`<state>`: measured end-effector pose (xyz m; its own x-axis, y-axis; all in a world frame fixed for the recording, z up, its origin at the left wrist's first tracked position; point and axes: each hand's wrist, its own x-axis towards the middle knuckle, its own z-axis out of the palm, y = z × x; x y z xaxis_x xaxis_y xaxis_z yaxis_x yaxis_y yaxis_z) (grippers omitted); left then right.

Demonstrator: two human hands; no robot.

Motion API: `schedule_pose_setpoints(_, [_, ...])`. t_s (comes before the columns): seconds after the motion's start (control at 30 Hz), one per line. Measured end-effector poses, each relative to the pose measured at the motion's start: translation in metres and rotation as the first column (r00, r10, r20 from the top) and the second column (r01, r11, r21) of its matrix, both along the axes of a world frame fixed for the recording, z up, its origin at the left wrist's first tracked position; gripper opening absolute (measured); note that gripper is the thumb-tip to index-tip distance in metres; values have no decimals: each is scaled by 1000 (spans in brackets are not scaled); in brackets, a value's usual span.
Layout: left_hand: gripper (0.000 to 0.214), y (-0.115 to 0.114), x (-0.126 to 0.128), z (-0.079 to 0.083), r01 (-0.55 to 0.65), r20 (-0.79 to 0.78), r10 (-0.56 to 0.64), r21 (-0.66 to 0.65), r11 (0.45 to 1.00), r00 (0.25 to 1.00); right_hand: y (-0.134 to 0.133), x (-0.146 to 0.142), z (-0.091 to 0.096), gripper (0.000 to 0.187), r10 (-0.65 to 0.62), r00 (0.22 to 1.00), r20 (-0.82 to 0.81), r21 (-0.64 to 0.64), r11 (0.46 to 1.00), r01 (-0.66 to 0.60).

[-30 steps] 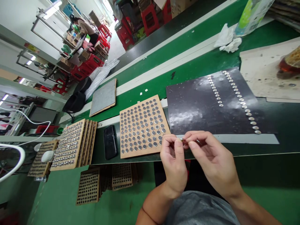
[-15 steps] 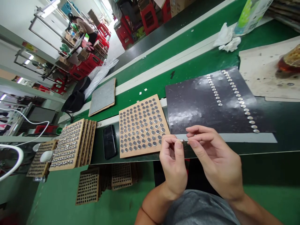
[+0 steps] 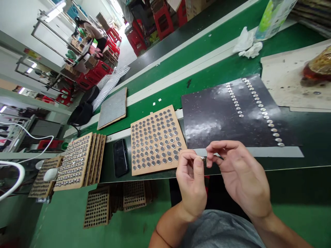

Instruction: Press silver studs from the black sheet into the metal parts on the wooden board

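Observation:
Between the thumb and forefinger of my left hand (image 3: 192, 184) is a small round metal piece (image 3: 202, 158), mostly covered by the fingertips. My right hand (image 3: 240, 179) is just to its right, fingers curved and thumb lifted away from them. Its fingertips come close to the piece; whether they touch it I cannot tell. Left of my hands lies a brown board (image 3: 137, 167) carrying rows of round dark-faced metal discs. Behind the right hand a black sheet (image 3: 207, 106) bears two lines of small shiny round pieces (image 3: 263, 113).
A black phone (image 3: 120, 158) lies left of the board, beside a stack of filled boards (image 3: 74, 158). Farther back are a grey panel (image 3: 112, 108), crumpled tissue (image 3: 244, 41) and a plastic bottle (image 3: 274, 19). A jar of reddish-brown liquid (image 3: 317, 70) stands at right. A person sits far off.
My right thumb has lifted away from its fingertips, and the right hand has opened a little. The left hand keeps its pinch on the small piece. The view has shifted slightly.

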<state>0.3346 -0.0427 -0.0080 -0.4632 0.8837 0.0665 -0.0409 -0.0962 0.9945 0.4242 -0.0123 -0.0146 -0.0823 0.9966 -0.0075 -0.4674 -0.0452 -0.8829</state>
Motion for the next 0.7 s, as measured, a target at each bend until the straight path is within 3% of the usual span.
schedule_pose_setpoints(0.17, [28, 1, 0, 3, 21, 12, -21, -13, 1000, 1000, 0, -2, 6, 13, 36, 992, 118, 22, 999, -39])
schedule_pose_setpoints(0.3, [32, 0, -1, 4, -4, -21, 3, -51, 999, 1000, 2, -4, 8, 17, 58, 985, 163, 9, 998, -60])
schedule_pose_setpoints(0.43, [31, 0, -1, 1, 80, 119, -74, -46, 996, 990, 7, -1, 8, 28, 208, 978, -34, -165, 964, -211])
schedule_pose_setpoints(0.53, [29, 0, -1, -2, 131, 203, -117, -56, 990, 972, 11, 0, 10, 35, 224, 958, -178, -264, 927, -266])
schedule_pose_setpoints(0.63, [29, -2, -2, -5, 102, 168, -87, -81, 992, 982, 12, 2, 6, 28, 158, 977, -143, -262, 946, -191])
schedule_pose_setpoints(0.7, [29, -1, -5, -6, 65, 111, -54, -100, 993, 992, 13, 6, -2, 19, 70, 997, -20, -181, 981, -73])
